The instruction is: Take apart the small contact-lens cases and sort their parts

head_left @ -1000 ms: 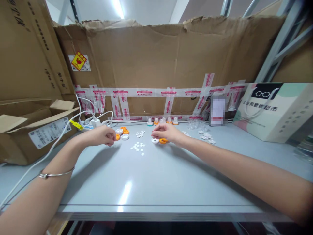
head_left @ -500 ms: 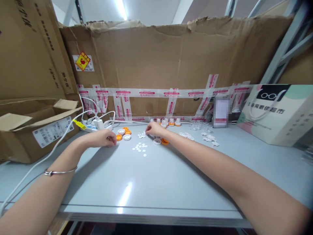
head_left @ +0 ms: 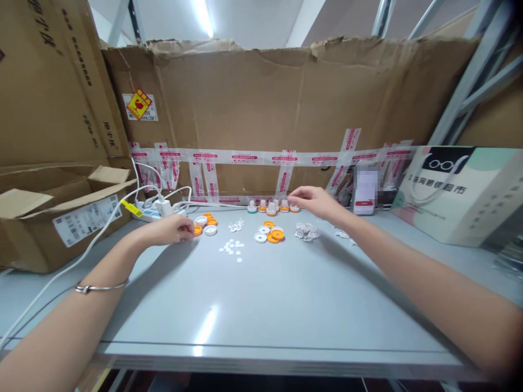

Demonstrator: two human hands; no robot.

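Note:
My left hand [head_left: 178, 230] rests on the table with its fingers curled, against an orange ring cap [head_left: 198, 231] at the edge of a cluster of orange and white ring caps [head_left: 210, 230]. Whether it grips anything is hidden. Farther back, my right hand [head_left: 314, 200] has its fingers stretched out over the right end of a row of clear-topped caps [head_left: 272, 209] with orange or teal bases. Its fingertips cover part of the last cap; nothing held shows. Between the hands lie small white pieces [head_left: 236, 226], white discs [head_left: 231, 251] and more orange and white rings [head_left: 277, 234].
Clear-white parts [head_left: 306, 232] are heaped below my right hand. Behind stand a large cardboard sheet [head_left: 245, 103], a phone [head_left: 365, 190] and a paper bag [head_left: 445, 201]. An open carton [head_left: 36, 239], power strip [head_left: 147, 214] and white cable [head_left: 77, 262] are at left.
My right hand has moved right and back, from the small white pieces to the end of the capped row, its fingers straightening. My left hand stays by the orange ring. The view shifts slightly.

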